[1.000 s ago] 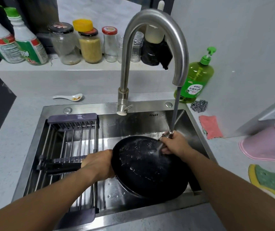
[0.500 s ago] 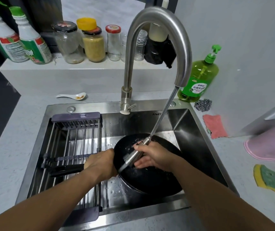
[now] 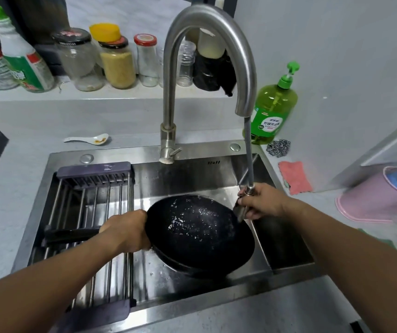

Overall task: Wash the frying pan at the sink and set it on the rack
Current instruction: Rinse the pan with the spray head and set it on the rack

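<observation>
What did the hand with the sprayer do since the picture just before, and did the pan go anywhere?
The right hand carried the pull-out sprayer from over the middle of the frying pan out to the pan's right rim, so the hose now hangs nearly straight down from the faucet. Nothing was let go. The left hand still grips the pan at its handle, and the pan stays tilted in the sink beside the rack.

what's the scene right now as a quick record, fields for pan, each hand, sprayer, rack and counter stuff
pan: black frying pan, wet, tilted in the sink
left hand: left hand grips the pan's handle near the bowl
right hand: right hand holds the pull-out sprayer head at the pan's right rim
hose: hose pulled out of the faucet
rack: rack across the sink's left side, under the handle
counter: soap bottle, steel scourer, pink cloth
</observation>
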Action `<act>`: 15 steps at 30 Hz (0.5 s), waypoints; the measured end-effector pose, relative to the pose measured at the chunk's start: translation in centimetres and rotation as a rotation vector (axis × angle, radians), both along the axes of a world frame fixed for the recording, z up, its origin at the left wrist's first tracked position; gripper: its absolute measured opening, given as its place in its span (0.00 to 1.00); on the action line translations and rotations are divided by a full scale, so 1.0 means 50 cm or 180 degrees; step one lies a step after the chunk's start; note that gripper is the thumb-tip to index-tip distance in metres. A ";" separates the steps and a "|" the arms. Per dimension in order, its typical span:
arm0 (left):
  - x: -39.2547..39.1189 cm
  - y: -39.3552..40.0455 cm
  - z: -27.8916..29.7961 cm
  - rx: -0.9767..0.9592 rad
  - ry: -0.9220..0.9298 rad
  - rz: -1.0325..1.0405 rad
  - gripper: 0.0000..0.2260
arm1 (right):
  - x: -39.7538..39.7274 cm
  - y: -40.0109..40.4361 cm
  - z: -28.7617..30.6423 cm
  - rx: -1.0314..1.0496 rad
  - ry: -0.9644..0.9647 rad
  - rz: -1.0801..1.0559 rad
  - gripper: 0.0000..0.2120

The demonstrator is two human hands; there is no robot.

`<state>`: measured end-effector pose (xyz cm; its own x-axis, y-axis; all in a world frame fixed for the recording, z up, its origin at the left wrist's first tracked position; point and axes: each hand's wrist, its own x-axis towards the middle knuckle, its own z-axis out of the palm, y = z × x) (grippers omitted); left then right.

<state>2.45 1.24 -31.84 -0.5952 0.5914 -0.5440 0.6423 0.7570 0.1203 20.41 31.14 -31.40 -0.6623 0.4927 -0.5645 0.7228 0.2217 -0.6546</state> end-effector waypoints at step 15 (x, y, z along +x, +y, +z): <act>0.019 0.106 0.086 -0.0002 -0.0458 -0.1441 0.08 | -0.098 -0.003 0.074 -0.0624 0.0057 -0.0142 0.14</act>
